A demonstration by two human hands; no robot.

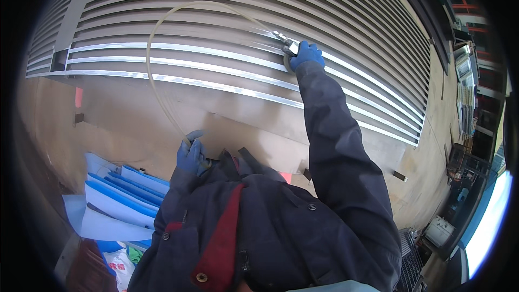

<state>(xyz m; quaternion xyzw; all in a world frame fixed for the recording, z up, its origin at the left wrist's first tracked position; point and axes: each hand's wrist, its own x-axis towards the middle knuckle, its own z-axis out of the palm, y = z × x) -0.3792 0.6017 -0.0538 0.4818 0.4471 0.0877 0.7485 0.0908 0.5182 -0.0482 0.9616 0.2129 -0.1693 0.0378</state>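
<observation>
My right hand (306, 54), in a blue glove, is stretched out and grips a small metal nozzle tool (287, 44) whose tip touches the slats of a large grey louvred panel (227, 16). A pale thin hose (157, 48) runs from the tool in a wide loop up and to the left, then down to my left hand (191, 155). That hand, also blue-gloved, is closed around the hose close to my chest. My dark blue jacket with a red strip fills the lower middle of the view.
Below the louvres lies a flat brownish sheet (135, 113). Blue and white folded sheets (116, 197) are stacked at the lower left. Racks and equipment (467, 92) stand at the far right, and a metal grille (411, 259) sits at the lower right.
</observation>
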